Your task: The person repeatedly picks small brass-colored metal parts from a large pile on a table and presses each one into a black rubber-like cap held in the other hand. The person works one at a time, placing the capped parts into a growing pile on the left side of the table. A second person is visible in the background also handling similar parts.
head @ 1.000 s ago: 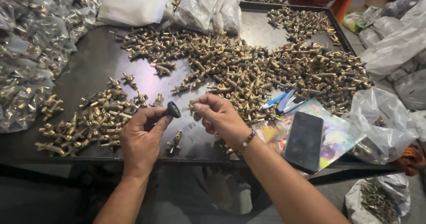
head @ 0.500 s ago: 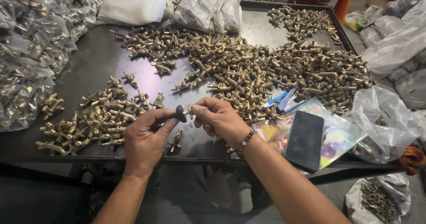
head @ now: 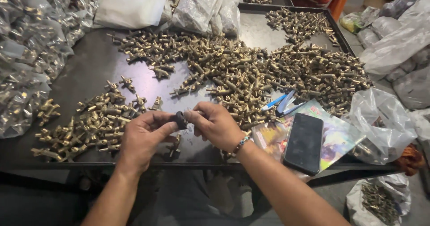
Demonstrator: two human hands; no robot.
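your hands have crept closer since a moment ago: left hand (head: 142, 138) pinches the small black knob (head: 180, 119), right hand (head: 216, 126) grips a brass fitting i can barely see, meeting over the near edge of the dark tray (head: 89, 69). looks like mid-assembly; next wants them lined up square.

Brass fittings (head: 251, 73) showing dull yellow metal, slightly tarnished. Tray (head: 89, 69) looking dark matt metal, scuffed. Small knob (head: 181, 119) appearing black matt plastic. Clear glossy plastic bags (head: 27, 51) crinkling. Phone (head: 304, 142) showing smooth glossy black.
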